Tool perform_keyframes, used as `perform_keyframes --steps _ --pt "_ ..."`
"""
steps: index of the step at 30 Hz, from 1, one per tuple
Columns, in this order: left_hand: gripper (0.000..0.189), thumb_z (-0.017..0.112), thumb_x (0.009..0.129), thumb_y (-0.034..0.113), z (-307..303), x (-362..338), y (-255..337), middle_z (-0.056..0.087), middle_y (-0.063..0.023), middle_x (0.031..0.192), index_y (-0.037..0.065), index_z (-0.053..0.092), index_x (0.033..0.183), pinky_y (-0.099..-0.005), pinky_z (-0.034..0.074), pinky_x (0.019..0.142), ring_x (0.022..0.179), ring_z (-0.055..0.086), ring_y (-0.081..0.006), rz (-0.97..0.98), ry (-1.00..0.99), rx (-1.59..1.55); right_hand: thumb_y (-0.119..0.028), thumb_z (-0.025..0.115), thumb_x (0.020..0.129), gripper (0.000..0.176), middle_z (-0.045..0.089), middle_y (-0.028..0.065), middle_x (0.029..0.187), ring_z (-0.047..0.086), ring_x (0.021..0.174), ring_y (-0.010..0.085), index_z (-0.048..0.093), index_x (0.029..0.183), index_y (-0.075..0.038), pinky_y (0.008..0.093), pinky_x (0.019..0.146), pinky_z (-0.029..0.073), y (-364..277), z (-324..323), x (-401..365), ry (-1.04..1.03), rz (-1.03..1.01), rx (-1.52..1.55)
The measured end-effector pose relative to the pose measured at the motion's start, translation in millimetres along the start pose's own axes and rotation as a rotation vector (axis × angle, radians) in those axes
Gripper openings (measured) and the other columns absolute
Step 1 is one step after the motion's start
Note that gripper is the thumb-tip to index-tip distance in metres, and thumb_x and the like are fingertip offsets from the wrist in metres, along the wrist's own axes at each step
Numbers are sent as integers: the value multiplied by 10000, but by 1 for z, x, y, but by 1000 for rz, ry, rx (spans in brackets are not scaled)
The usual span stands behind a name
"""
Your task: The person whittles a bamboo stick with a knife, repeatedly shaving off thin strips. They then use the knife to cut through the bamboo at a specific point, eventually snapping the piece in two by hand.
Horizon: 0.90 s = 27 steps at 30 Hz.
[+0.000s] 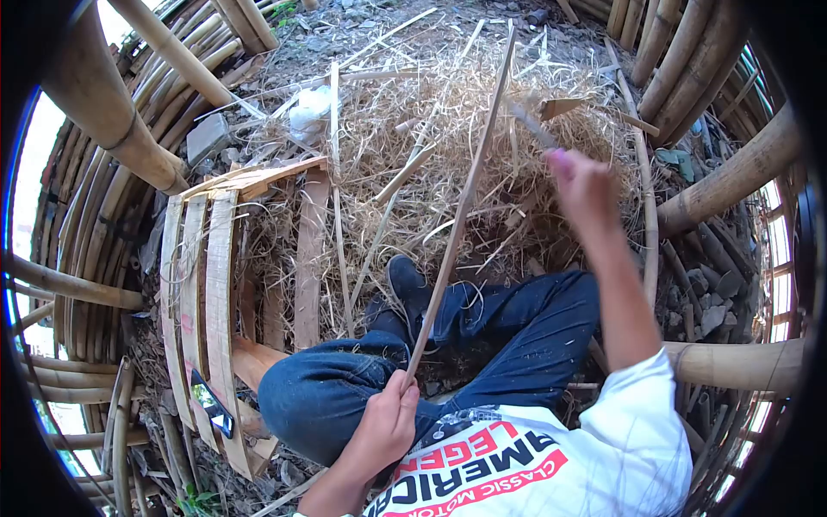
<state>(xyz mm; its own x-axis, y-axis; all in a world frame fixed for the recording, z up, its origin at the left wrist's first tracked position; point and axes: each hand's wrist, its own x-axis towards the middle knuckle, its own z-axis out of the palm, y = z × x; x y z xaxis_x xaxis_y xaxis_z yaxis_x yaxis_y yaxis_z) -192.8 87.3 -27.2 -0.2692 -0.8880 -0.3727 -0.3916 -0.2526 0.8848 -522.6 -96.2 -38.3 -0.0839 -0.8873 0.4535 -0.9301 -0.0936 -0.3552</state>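
A long thin bamboo strip [463, 207] slants up and away over my crossed legs, its lower end held in my left hand [389, 422] near my lap. My right hand [584, 185] is closed round the pink handle of a knife [532, 127], to the right of the strip's upper part. The knife's blade points up and left and is somewhat blurred; a gap shows between it and the strip. Beneath both lies a heap of pale shavings [560, 202].
A slatted wooden crate [220, 293] stands at my left with a phone [213, 403] on it. Bamboo poles [736, 183] surround me on both sides. A white plastic bag [310, 114] and a grey block [208, 139] lie at the front left.
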Motion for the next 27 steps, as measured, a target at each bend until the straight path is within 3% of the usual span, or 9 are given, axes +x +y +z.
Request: perform_keyframes --steps 1,4,7,11,14,19,21,26,27 --pt "142 416 1005 136 -1 -5 -7 432 -1 609 20 473 947 -250 326 489 533 394 -74 -6 -3 4 -488 528 935 458 607 129 575 624 524 313 659 756 -88 409 476 466 28 -4 8 -20 137 -129" --pt "160 407 1014 170 -4 3 -9 418 34 629 33 468 958 -214 314 474 531 369 -50 -60 -11 -147 -492 499 953 479 609 114 568 622 513 308 655 743 -90 408 454 444 17 -31 -5 -68 4 -71" --pt "177 394 1020 190 -2 9 -3 416 26 662 39 454 950 -211 313 474 541 369 -44 -44 -69 -184 -506 507 948 529 515 66 485 551 424 216 566 637 -83 351 415 407 -24 -22 -33 -37 -113 221" --pt "190 384 1022 208 1 7 7 387 28 657 45 446 948 -206 298 469 533 347 -44 -25 -103 -180 -447 520 965 542 401 31 469 420 405 145 461 618 -34 312 413 306 -60 -4 -60 -73 12 583" --pt "235 380 1024 266 -2 6 8 321 29 622 57 413 922 -203 228 435 508 276 -44 -162 -180 -528 -362 498 996 495 310 -10 521 302 495 52 402 636 -36 283 430 236 -76 20 -80 -5 133 912" --pt "295 378 1027 342 -8 4 1 301 37 593 62 406 937 -207 209 413 475 251 -46 -170 -192 -666 -323 522 987 436 342 14 525 326 487 67 468 680 -17 276 434 274 -95 26 -95 -98 148 1008" --pt "187 395 1021 229 -8 3 -1 392 26 695 52 449 997 -188 248 463 541 314 -33 -155 -181 -766 -310 544 975 408 341 37 521 325 479 77 485 690 -24 279 433 287 -97 19 -97 -196 105 991" --pt "126 438 1007 180 -4 4 1 395 34 707 54 448 1013 -191 252 466 552 321 -32 -162 -199 -598 -316 612 918 347 510 127 528 561 480 316 573 695 -53 359 448 415 -114 -3 -97 -402 -9 809" --pt "124 460 1000 172 -2 4 -2 390 35 715 56 443 1042 -186 230 449 543 312 -27 -134 -216 -519 -316 612 918 347 510 127 528 561 480 316 573 695 -53 359 448 415 -118 -3 -99 -408 -11 811"
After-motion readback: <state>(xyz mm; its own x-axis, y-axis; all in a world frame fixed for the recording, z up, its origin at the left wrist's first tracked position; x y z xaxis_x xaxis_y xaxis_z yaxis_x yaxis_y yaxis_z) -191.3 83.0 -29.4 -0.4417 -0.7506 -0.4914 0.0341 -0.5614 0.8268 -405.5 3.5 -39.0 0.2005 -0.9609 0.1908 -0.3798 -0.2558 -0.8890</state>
